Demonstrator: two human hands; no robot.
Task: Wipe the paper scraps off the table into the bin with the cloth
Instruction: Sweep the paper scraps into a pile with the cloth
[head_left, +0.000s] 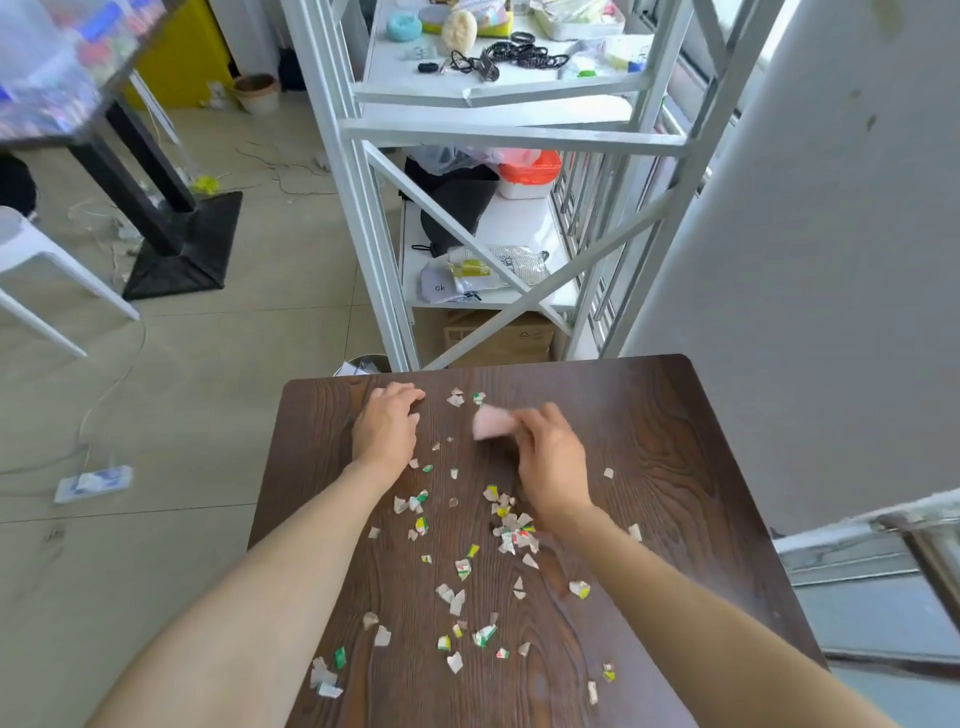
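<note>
Tiled flooring fills the left of the head view, with a white metal shelving rack (498, 135) in the upper middle and a grey wall on the right. A dark wood-grain table (701, 467) occupies the lower centre of the frame. Paper scraps (511, 535) are scattered over it from the far edge down to the bottom of the frame, thickest in a cluster just below the right wrist.

A pink cloth (491, 422) is pinched in the fingers of the right hand (550, 462), slightly above centre; it is blurred, and whether it touches the tabletop cannot be told. The left hand (387, 428) is laid near the far left part of the table, fingers loosely curled and holding nothing.

Only a sliver of the bin (363, 364) is seen, past the far edge of the table at centre left, mostly hidden by the tabletop.

Several failures can be expected. Because the bin is barely visible and appears narrow against the spread of scraps, pieces could be pushed over the edge beside it and dropped on the floor. Light scraps could be flicked sideways by a fast stroke. Scraps near the bottom of the frame could be missed, since the cloth is small and bunched.
</note>
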